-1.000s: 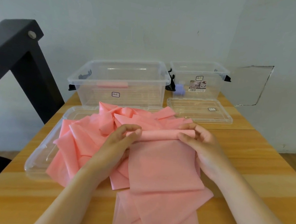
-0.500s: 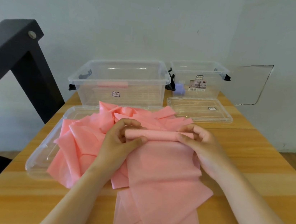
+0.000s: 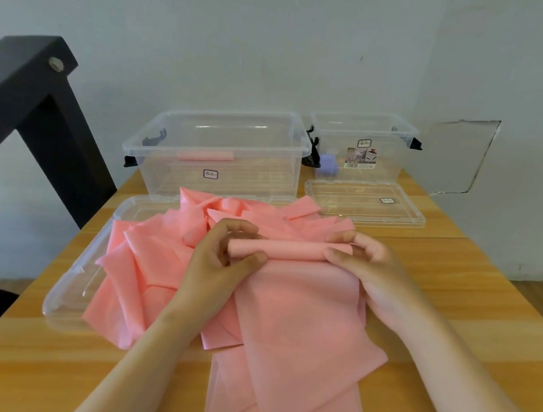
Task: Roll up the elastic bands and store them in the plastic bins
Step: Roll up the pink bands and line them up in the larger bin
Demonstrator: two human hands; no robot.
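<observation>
- Pale wall stands behind a wooden table [image 3: 489, 324], and a black frame [image 3: 18, 96] rises at 9 o'clock from the table's middle.
- Head view: the left hand [image 3: 221, 265] pinches the left end of a pink roll [image 3: 292, 248], thumb in front and curled fingers behind it.
- The right hand [image 3: 375, 274] holds the right end of the same roll, with fingers bent over the top and the thumb against the front side.
- The roll lies across, from 9 to 3 o'clock, between both hands. It is the rolled-up end of one elastic band [image 3: 300, 341], whose flat part runs down toward 6 o'clock and past the picture edge.
- A loose pile of pink bands [image 3: 149, 259] lies at 9 o'clock from the left hand, partly on a clear flat lid [image 3: 69, 286].
- At 12 o'clock from the hands stands a large clear bin [image 3: 268, 167]; one finished pink roll [image 3: 206, 156] shows inside it.
- At 1 o'clock stands a small clear bin [image 3: 391, 152] with something purple [image 3: 328, 163] inside, and its lid [image 3: 363, 204] lies flat just before it.
</observation>
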